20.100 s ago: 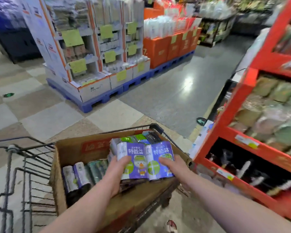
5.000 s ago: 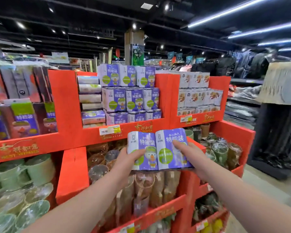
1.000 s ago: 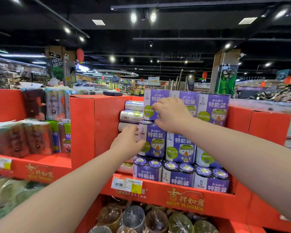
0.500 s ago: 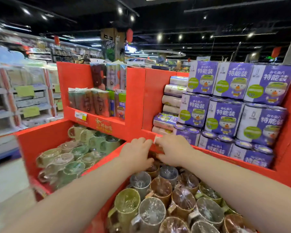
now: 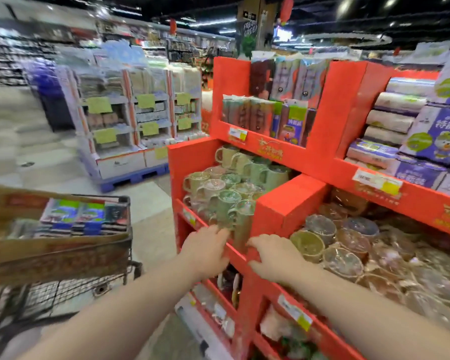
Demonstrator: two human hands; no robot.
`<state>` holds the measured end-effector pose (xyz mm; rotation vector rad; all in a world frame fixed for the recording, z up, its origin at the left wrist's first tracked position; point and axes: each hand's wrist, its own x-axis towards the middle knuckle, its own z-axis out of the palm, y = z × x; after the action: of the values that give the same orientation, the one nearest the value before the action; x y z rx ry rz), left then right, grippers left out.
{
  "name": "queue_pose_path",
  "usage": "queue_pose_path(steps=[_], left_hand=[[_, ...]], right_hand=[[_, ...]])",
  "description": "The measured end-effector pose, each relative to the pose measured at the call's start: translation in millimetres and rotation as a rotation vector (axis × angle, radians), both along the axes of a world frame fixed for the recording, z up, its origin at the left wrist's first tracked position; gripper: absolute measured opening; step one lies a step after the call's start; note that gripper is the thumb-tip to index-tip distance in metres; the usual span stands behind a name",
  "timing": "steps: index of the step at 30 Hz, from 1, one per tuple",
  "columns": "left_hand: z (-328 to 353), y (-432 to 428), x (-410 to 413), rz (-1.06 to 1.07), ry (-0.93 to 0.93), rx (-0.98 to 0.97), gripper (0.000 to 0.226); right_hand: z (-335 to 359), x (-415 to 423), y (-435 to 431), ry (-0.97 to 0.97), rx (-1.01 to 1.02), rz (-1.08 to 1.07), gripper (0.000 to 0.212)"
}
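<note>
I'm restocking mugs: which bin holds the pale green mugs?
The left bin, at the display's aisle corner, beyond the left hand, holds the pale green mugs; the one across the red divider, beyond the right hand, has brown and olive mugs.

Left hand (image 5: pixel 205 252) and right hand (image 5: pixel 276 258) hang empty at the red display (image 5: pixel 291 201) beside wrapped mugs (image 5: pixel 226 203).

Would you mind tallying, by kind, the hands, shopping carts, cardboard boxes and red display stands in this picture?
Hands: 2, the left hand and the right hand, both holding nothing
Shopping cart: 1
Cardboard box, sitting in the cart: 1
Red display stand: 1
Total: 5
</note>
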<state>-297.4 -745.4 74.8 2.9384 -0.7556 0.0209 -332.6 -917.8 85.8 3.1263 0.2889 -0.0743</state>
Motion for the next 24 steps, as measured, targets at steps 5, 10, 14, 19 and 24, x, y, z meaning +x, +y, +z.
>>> queue_pose_path(steps=[5, 10, 14, 19, 24], left_hand=[[-17.9, 95.6, -25.8, 0.13, 0.064, 0.007, 0.048], [-28.2, 163.3, -46.3, 0.27, 0.081, 0.032, 0.056], [-44.2, 204.6, -54.5, 0.37, 0.172, 0.058, 0.056], [-69.7, 243.5, -55.6, 0.459, 0.268, 0.042, 0.05], [-85.2, 275.0, -31.5, 0.542, 0.335, 0.075, 0.048]], right_hand=[[-47.1, -22.8, 77.6, 0.156, 0.011, 0.039, 0.034], [-69.2, -33.3, 143.0, 0.28, 0.001, 0.118, 0.036], [-63.1, -15.9, 187.2, 0.274, 0.025, 0.21, 0.041], [-41.8, 33.8, 234.4, 0.21, 0.014, 0.294, 0.046], [-20.3, 99.3, 277.3, 0.123, 0.04, 0.377, 0.044]])
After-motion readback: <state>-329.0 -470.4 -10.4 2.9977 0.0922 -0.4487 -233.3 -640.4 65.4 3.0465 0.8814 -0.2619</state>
